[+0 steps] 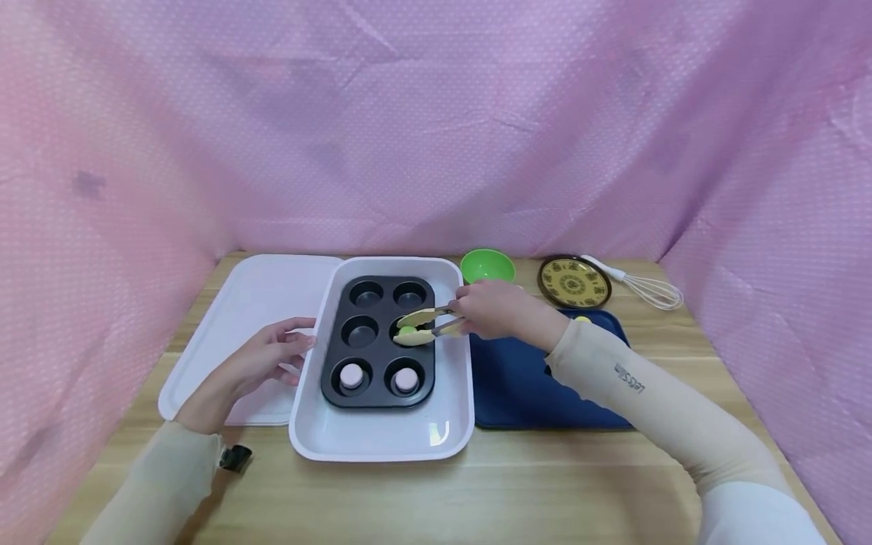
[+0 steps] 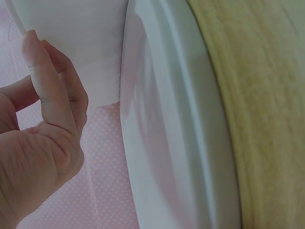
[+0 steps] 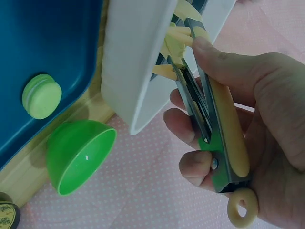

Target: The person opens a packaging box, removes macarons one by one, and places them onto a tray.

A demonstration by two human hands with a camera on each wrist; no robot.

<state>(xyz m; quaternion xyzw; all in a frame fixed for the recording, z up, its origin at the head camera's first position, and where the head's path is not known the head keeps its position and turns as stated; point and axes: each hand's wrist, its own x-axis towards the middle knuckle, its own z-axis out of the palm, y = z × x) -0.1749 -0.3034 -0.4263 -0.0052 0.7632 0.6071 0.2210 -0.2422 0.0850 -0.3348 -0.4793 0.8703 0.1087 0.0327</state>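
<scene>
My right hand (image 1: 496,309) grips a pair of tongs (image 3: 228,124) with cream handles and tips. The tong tips lie on either side of a yellow-green macaron (image 1: 407,331) at the middle right cup of a dark muffin tin (image 1: 378,352). Whether they squeeze it is hard to tell. Pale pink macarons (image 1: 351,376) sit in the two front cups. The tin rests in a deep white tray (image 1: 381,448). My left hand (image 1: 269,356) is at that tray's left rim, fingers loosely bent and holding nothing; contact with the rim is unclear.
A flat white tray (image 1: 262,280) lies at left, a dark blue tray (image 1: 524,386) at right with a yellow-green macaron (image 3: 42,96) on it. Behind stand a green bowl (image 1: 487,266), a patterned round plate (image 1: 574,281) and a white whisk (image 1: 647,288). Pink fabric (image 1: 436,151) surrounds the table.
</scene>
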